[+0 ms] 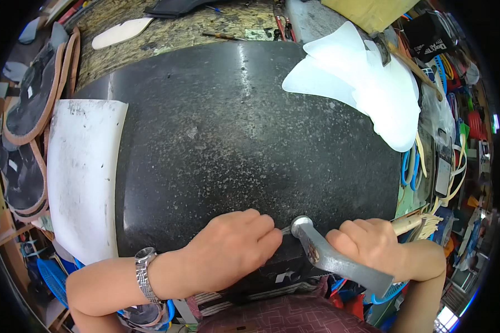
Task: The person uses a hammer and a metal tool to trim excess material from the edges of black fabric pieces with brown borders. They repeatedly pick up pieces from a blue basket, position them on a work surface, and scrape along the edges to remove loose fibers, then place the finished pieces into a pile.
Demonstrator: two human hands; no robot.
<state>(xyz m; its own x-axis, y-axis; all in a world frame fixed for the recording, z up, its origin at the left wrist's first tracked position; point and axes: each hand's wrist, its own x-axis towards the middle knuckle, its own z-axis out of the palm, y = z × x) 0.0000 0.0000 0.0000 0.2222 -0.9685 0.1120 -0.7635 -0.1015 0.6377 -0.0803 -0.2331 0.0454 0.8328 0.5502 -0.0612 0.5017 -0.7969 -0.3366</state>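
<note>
My left hand (236,250), with a metal watch (144,272) on its wrist, is closed in a pinch low over a black board (250,139). A short, thin grey piece (286,230) shows at its fingertips; its kind is unclear. Closed around the handle of a hammer (339,255) is my right hand (366,241). The round face of the grey hammer head is right beside that thin piece, and the end of the wooden handle sticks out past my right hand. Pale scuffs cover the middle of the board.
White sole-shaped sheets (366,83) lie overlapping on the board's far right. A scuffed white panel (86,177) stands at its left edge. Dark sole-like pieces with tan rims (36,94) hang farther left. A beige insole shape (121,33) rests on the worn wooden bench (178,30).
</note>
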